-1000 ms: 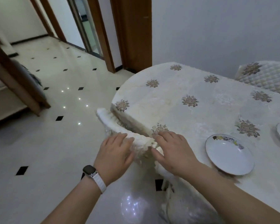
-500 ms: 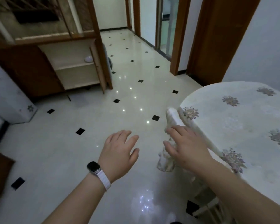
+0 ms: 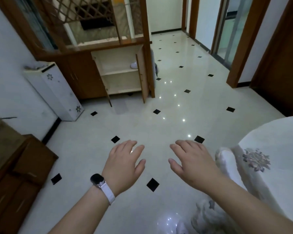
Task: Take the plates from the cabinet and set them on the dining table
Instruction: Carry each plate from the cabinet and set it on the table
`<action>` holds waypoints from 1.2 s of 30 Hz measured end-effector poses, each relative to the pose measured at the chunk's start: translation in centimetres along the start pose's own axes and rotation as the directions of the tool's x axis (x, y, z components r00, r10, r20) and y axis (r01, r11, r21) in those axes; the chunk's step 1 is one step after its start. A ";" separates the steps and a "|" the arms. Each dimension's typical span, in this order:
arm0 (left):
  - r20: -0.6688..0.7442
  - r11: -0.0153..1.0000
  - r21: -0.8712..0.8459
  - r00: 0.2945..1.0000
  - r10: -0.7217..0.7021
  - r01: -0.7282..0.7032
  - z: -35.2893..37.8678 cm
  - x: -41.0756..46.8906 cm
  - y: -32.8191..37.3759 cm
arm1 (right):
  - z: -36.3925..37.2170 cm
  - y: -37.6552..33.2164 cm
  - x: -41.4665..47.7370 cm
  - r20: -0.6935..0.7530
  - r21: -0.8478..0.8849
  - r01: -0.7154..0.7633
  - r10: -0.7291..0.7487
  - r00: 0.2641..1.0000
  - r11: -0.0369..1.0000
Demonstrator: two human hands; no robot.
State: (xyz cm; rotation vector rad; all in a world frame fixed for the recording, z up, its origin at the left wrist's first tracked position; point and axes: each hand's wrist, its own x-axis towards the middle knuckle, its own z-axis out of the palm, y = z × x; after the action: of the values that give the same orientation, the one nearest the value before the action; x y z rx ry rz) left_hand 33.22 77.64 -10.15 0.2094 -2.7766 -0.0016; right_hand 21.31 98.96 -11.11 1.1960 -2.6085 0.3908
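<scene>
Moved: the right hand (image 3: 191,164) has let go of the fringed cream tablecloth (image 3: 227,159), and the view has swung from the table towards the cabinet.
Plates: a small white dish-like shape (image 3: 134,65) sits on the upper shelf, upper centre of the frame; too far off to say more.
Cabinet: brown wooden cabinet with a pale inside (image 3: 118,72), its doors standing open.
Left hand: the left hand (image 3: 123,164) is at lower centre, fingers loose and spread, holding nothing; a black-faced watch on a white strap (image 3: 99,181) is on its wrist.
Right hand: likewise spread and empty, near the cloth's edge but apart from it.
Table: round dining table with gold flower motifs (image 3: 281,132), right edge of the frame.
Floor: glossy white tiled floor with black diamond insets (image 3: 159,129) lies under both hands.
</scene>
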 end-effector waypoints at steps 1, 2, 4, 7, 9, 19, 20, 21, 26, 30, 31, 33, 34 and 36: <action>0.006 1.000 -0.001 1.000 -0.007 0.007 0.4 1.7 0.0 | 0.3 1.1 1.4 -0.003 0.008 0.008 -0.008 1.000 1.000; 0.012 1.000 -0.004 1.000 -0.013 0.013 0.7 3.3 0.1 | 0.5 2.1 2.7 -0.004 0.012 0.014 -0.014 1.000 1.000; 0.010 0.999 -0.016 0.999 -0.038 0.038 1.2 6.0 0.2 | 0.9 3.8 5.1 -0.003 0.017 0.024 -0.024 1.000 1.000; 0.006 0.996 -0.029 0.997 -0.083 0.083 1.5 8.7 -0.1 | 1.3 5.6 8.4 0.010 0.026 0.060 -0.060 0.998 0.998; 0.016 0.993 -0.033 0.994 -0.111 0.111 1.9 10.2 -1.0 | 1.7 6.5 10.8 0.025 0.028 0.080 -0.080 0.996 0.996; 0.038 0.972 -0.036 0.972 -0.230 0.231 4.6 14.9 -8.3 | 5.2 5.9 21.7 0.073 0.077 0.110 -0.116 0.991 0.991; 0.035 0.970 -0.042 0.970 -0.239 0.240 5.0 15.4 -9.4 | 5.6 5.5 23.0 0.077 0.077 0.112 -0.118 0.990 0.991; 0.035 0.968 -0.049 0.969 -0.245 0.247 5.5 15.8 -10.6 | 6.2 5.0 24.3 0.081 0.077 0.113 -0.119 0.990 0.991; 0.044 0.962 -0.077 0.965 -0.260 0.263 8.1 19.0 -18.4 | 9.8 1.8 31.5 0.086 0.048 0.122 -0.125 0.988 0.991; 0.037 0.969 -0.099 0.974 -0.225 0.227 9.4 21.9 -25.9 | 12.5 -2.0 38.0 0.138 0.031 0.102 -0.105 0.985 0.994; 0.031 0.970 -0.104 0.976 -0.217 0.219 9.5 22.6 -27.9 | 13.2 -3.0 39.6 0.144 0.021 0.104 -0.106 0.984 0.994; 0.017 0.971 -0.112 0.978 -0.210 0.210 9.7 23.9 -31.7 | 14.2 -4.9 42.6 0.157 -0.002 0.115 -0.113 0.981 0.993; 0.011 0.972 -0.113 0.978 -0.207 0.207 9.8 24.6 -33.5 | 14.6 -5.7 44.0 0.159 -0.006 0.111 -0.108 0.981 0.994; 0.003 0.975 -0.106 0.980 -0.197 0.196 10.0 25.9 -36.8 | 15.2 -7.2 46.5 0.167 -0.009 0.085 -0.083 0.982 0.996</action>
State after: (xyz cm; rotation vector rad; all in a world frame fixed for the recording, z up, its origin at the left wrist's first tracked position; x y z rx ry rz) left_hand 11.12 37.21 -11.47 0.4544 -2.7268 -0.1964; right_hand -4.32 56.68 -8.98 1.3836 -2.6823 0.2633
